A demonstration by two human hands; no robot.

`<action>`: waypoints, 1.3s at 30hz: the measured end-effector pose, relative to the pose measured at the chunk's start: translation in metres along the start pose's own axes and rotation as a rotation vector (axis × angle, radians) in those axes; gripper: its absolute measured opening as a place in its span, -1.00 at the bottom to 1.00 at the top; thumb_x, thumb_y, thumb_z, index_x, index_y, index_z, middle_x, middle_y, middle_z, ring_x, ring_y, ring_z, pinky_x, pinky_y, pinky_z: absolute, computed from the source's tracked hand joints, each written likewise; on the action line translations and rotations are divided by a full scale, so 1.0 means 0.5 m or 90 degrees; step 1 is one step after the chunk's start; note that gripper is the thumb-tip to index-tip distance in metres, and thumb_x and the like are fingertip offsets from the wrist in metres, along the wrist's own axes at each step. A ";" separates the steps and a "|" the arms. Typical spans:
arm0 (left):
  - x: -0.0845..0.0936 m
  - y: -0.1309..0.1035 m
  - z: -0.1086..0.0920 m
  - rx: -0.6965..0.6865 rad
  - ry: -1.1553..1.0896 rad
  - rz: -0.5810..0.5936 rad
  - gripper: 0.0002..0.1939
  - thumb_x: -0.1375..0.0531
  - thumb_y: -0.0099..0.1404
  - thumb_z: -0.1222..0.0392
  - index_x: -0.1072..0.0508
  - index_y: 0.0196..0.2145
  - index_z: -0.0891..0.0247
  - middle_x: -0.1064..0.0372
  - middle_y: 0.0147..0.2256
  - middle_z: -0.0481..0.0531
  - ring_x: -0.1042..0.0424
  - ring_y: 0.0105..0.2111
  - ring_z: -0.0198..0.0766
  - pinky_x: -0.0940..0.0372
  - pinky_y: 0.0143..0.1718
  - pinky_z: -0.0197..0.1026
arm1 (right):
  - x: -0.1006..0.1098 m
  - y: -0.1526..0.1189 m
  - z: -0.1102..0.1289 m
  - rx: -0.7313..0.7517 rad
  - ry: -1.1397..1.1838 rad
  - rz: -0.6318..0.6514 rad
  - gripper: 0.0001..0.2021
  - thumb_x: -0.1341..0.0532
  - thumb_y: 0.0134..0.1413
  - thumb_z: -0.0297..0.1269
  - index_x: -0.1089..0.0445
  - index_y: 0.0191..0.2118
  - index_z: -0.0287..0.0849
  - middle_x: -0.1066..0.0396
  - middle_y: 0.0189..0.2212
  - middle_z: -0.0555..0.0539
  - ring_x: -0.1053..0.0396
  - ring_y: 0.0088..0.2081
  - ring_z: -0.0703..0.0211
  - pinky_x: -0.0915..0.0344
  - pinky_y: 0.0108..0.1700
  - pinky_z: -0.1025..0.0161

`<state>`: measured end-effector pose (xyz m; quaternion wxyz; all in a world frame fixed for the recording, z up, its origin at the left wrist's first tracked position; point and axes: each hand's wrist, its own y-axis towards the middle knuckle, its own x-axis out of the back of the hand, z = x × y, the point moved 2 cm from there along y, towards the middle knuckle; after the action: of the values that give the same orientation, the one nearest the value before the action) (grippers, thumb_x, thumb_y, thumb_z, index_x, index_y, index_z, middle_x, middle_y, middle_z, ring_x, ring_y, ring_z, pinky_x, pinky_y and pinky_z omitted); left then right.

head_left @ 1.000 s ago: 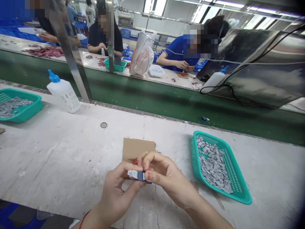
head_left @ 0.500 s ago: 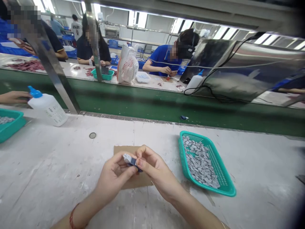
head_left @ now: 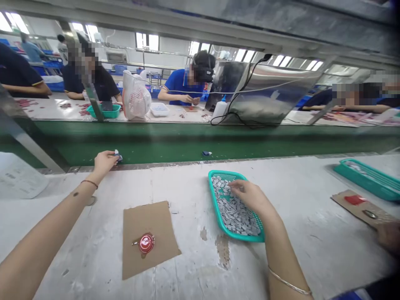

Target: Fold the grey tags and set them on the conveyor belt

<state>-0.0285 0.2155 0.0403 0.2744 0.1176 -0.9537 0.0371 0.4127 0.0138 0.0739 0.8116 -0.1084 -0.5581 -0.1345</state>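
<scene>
Our left hand (head_left: 105, 161) pinches a small grey-and-navy piece (head_left: 117, 156) over green belt; our right (head_left: 246, 195) dips into turquoise plastic basket (head_left: 221, 223), grip unclear

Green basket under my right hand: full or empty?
Partly full: grey pieces cover most of the basket, with green bottom showing between some.

The cap (head_left: 146, 243) lay on the cardboard (head_left: 134, 218), left of the basket (head_left: 215, 210) with pieces (head_left: 239, 218) in it. The bottle (head_left: 19, 177) was at the table's (head_left: 90, 250) far left, another basket (head_left: 364, 178) far right. Behind the table, one part (head_left: 205, 153) lay on the belt (head_left: 162, 143).
</scene>
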 end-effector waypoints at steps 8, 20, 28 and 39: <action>-0.003 0.027 -0.022 -0.108 0.232 -0.038 -0.88 -0.15 0.16 0.25 -0.43 -0.38 0.37 -0.39 -0.24 0.23 -0.30 0.00 0.28 -0.18 0.02 0.24 | -0.030 0.007 0.008 0.015 -0.072 0.041 -0.85 -0.17 0.05 -0.40 -0.52 -0.38 -0.18 -0.51 -0.33 -0.14 -0.42 -0.32 0.10 -0.15 -0.38 0.29; -0.376 -0.062 -0.240 -0.501 0.286 0.233 -0.68 -0.02 0.31 0.23 -0.44 -0.04 0.32 -0.32 0.03 0.21 -0.29 0.01 -0.01 -0.19 0.07 -0.05 | -0.032 -0.001 -0.006 0.055 0.006 0.016 -0.83 -0.13 0.05 -0.47 -0.48 -0.41 -0.23 -0.47 -0.30 -0.17 -0.42 -0.26 0.10 -0.27 -0.19 0.26; -0.514 -0.128 -0.305 -0.455 0.165 0.365 -0.69 -0.16 0.20 0.41 -0.44 -0.08 0.31 -0.34 0.01 0.26 -0.26 0.07 0.03 -0.13 0.12 0.03 | -0.014 -0.030 0.010 0.031 0.495 0.101 -0.69 -0.22 0.04 -0.12 -0.50 -0.17 -0.21 -0.54 -0.35 -0.10 -0.52 -0.30 0.05 -0.45 -0.20 0.12; -0.365 -0.170 -0.238 -0.104 -0.273 0.439 -0.77 -0.06 0.29 0.38 -0.43 -0.13 0.41 -0.48 -0.21 0.27 -0.49 -0.29 -0.24 -0.42 -0.14 -0.14 | -0.031 -0.042 0.028 0.019 0.506 0.121 -0.76 -0.33 -0.11 -0.12 -0.55 -0.37 -0.20 -0.58 -0.32 -0.14 -0.52 -0.20 -0.04 -0.41 -0.04 0.03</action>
<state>0.2036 0.1864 0.0443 0.0498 -0.2257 -0.9726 0.0254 0.3880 0.0000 0.0647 0.9743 -0.0872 -0.1907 -0.0822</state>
